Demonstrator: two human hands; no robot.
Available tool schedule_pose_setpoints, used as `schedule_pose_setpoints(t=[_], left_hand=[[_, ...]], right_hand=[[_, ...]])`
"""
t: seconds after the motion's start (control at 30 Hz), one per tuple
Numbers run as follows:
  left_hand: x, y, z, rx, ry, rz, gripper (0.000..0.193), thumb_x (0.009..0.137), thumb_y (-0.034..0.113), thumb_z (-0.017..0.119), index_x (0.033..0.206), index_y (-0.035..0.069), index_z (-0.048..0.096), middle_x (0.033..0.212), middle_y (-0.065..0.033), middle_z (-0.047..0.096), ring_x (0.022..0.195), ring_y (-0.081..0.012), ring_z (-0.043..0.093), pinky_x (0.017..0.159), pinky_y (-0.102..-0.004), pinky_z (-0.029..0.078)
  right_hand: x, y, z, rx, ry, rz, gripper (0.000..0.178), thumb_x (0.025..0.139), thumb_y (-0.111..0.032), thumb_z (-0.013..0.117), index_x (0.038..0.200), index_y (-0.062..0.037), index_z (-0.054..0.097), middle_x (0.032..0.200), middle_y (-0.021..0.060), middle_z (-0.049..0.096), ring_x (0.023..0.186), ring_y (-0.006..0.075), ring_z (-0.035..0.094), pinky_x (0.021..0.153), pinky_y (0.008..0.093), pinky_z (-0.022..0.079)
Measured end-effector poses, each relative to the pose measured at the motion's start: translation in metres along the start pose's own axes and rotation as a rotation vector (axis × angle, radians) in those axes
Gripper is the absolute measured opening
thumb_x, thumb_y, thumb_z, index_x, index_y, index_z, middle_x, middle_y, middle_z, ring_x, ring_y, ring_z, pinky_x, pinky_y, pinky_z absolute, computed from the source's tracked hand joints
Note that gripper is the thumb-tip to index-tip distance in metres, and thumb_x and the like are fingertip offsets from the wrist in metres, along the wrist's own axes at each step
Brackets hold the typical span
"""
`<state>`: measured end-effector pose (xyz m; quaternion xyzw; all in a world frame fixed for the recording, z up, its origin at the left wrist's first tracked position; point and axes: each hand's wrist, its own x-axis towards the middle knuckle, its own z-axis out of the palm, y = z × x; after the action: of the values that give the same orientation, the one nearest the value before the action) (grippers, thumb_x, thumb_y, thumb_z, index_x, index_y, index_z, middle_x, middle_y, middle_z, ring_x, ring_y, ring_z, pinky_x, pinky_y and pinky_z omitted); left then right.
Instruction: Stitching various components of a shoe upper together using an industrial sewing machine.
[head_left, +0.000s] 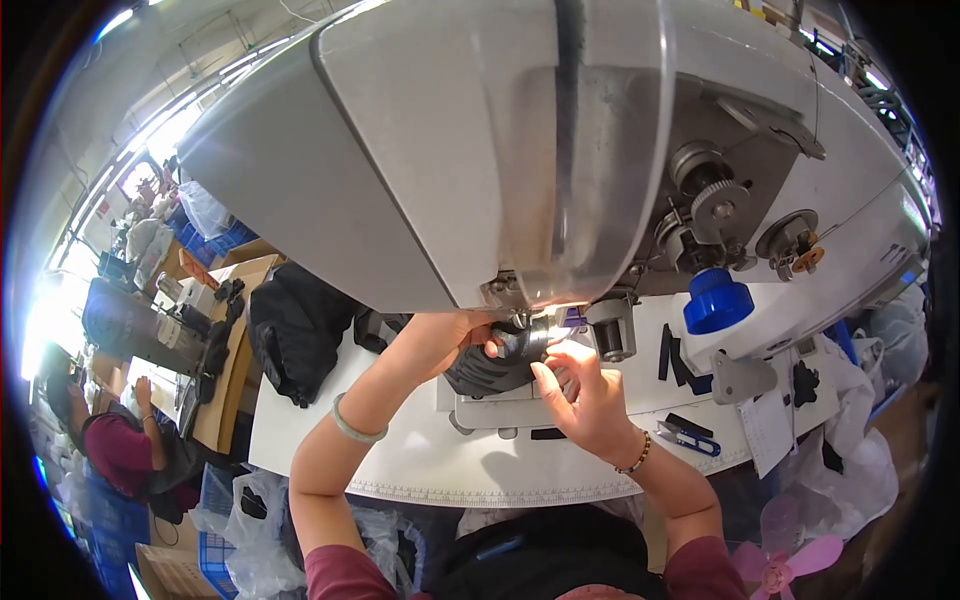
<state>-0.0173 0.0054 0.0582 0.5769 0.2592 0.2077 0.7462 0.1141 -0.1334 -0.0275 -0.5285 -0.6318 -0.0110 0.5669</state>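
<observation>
A large grey-white sewing machine fills the upper view, its needle area lit just above my hands. Black fabric, gathered and folded, lies under the needle area. My left hand grips it from the left with bent fingers; part of that hand is hidden behind the machine head. Just right of the fabric is my right hand, fingers curled in and thumb near the forefinger. What its fingertips hold, if anything, is too small to tell. A blue knob sits on the machine above that hand.
On the white table, blue-handled thread snips and black strips lie to the right. A black bag-like bundle rests at the left. A pink fan stands low right. Another person sits far left.
</observation>
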Motion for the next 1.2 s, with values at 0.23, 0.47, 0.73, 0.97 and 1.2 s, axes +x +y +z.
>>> schedule_pose_setpoints(t=[0.23,0.47,0.73,0.97,1.2], left_hand=[[-0.001,0.0,0.0,0.099,0.016,-0.018,0.009,0.086,0.0,0.053,0.095,0.0,0.054,0.089,-0.0085,0.058,0.067,-0.0162,0.058,0.05,-0.0268,0.048],[-0.032,-0.005,-0.025,0.387,-0.072,0.061,0.022,0.083,0.008,0.062,0.101,-0.005,0.056,0.081,0.0016,0.057,0.07,-0.0037,0.05,0.061,-0.0186,0.043],[-0.129,0.022,-0.039,0.917,-0.218,-0.012,0.042,0.074,-0.002,0.066,0.111,0.001,0.047,0.077,-0.0001,0.054,0.073,-0.0059,0.049,0.065,-0.0205,0.042],[-0.161,0.003,-0.051,0.591,0.045,0.254,0.059,0.078,-0.008,0.06,0.131,0.004,0.036,0.084,-0.0037,0.06,0.08,-0.007,0.054,0.074,-0.0213,0.042],[-0.162,-0.004,-0.048,0.563,0.141,0.327,0.049,0.08,-0.002,0.061,0.125,0.006,0.043,0.082,-0.0018,0.06,0.071,-0.0046,0.051,0.064,-0.0207,0.04]], right_hand=[[-0.002,0.003,0.001,0.054,0.016,-0.003,0.029,0.08,-0.001,0.065,0.102,-0.0001,0.045,0.074,0.0077,0.062,0.046,0.0068,0.053,0.04,0.0195,0.039],[0.006,-0.022,-0.004,0.057,0.029,-0.232,0.023,0.075,0.0,0.065,0.093,-0.0056,0.052,0.075,0.0041,0.06,0.048,0.0131,0.051,0.044,0.0227,0.042],[0.06,-0.064,0.011,0.393,-0.766,0.11,0.041,0.076,-0.004,0.058,0.116,-0.0036,0.051,0.089,0.0112,0.06,0.057,0.0139,0.051,0.053,0.0241,0.042],[0.064,-0.051,0.042,0.636,-1.04,0.32,0.026,0.08,-0.013,0.065,0.102,-0.001,0.058,0.063,-0.0033,0.054,0.056,0.0024,0.046,0.052,0.0199,0.037],[0.068,-0.08,0.038,0.375,-0.779,0.201,0.03,0.076,-0.013,0.072,0.1,-0.0037,0.057,0.086,0.0014,0.052,0.061,0.0045,0.046,0.055,0.0187,0.04]])
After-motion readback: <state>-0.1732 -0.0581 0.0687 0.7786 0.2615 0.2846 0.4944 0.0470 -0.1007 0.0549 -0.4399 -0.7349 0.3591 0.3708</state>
